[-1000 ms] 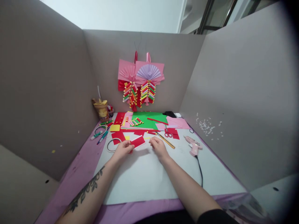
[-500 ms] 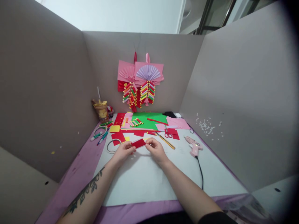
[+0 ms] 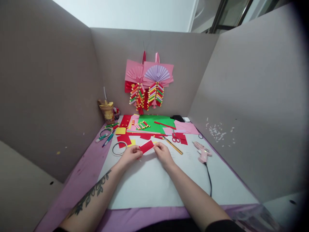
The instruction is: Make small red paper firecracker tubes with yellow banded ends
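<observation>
A small red paper is held up over the white sheet, between the two hands, tilted so that its right end sits higher than its left. The left hand pinches it at the left end, thumb and fingers pressed together over the edge, so most of the paper sticks out to the right of that grip. The right hand is at the other end, its thumb and forefinger drawn narrowly together just at the right edge; whether the paper is caught between those fingertips or only touched by them is too small to tell. The middle of the paper is bare of fingers.

A ring lies just left of the left hand, partly over a larger red square. Beyond the right hand, a pencil lies slantwise, with scissors near it on more red paper. Farther right, well apart from the hands, lies a pink glue gun, its cord running toward the near edge. At the back, a row of small paper rolls rests partly on a green sheet
</observation>
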A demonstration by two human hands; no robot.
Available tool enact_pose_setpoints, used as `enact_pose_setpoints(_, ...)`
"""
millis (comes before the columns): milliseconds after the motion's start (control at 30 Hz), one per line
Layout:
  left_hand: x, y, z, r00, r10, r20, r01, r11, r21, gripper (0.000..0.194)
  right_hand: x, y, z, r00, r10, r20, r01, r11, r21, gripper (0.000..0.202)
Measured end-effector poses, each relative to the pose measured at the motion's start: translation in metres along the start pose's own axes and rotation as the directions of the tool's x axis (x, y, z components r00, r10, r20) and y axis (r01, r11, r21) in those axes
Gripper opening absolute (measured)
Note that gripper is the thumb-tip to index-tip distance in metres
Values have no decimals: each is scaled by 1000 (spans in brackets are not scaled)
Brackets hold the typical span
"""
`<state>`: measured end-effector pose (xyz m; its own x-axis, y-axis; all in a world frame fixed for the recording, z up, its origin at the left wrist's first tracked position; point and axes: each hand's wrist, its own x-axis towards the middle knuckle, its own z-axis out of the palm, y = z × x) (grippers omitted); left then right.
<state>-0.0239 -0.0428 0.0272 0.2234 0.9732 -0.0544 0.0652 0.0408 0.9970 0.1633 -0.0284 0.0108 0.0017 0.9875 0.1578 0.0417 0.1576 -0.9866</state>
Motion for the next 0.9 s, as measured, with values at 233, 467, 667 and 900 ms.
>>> enact_pose_setpoints(233,6,-6,7,989,15,-146,-27,996,-80,31,-15,-6,14,949,-309,-67,281,922,-266,10)
enact_pose_setpoints(467,7,-11,17,974,58,-220,-90,987,-136,42,-27,-11,30,898,-417,141,424,732,-533,12)
enact_pose_setpoints(667,6,-10,19,950,145,-278,-161,986,-34,42,-26,-9,29,908,-402,114,385,700,-601,14)
enact_pose_setpoints(900,4,-10,19,924,255,-285,-229,966,122,37,-23,-4,30,933,-353,63,319,736,-597,13)
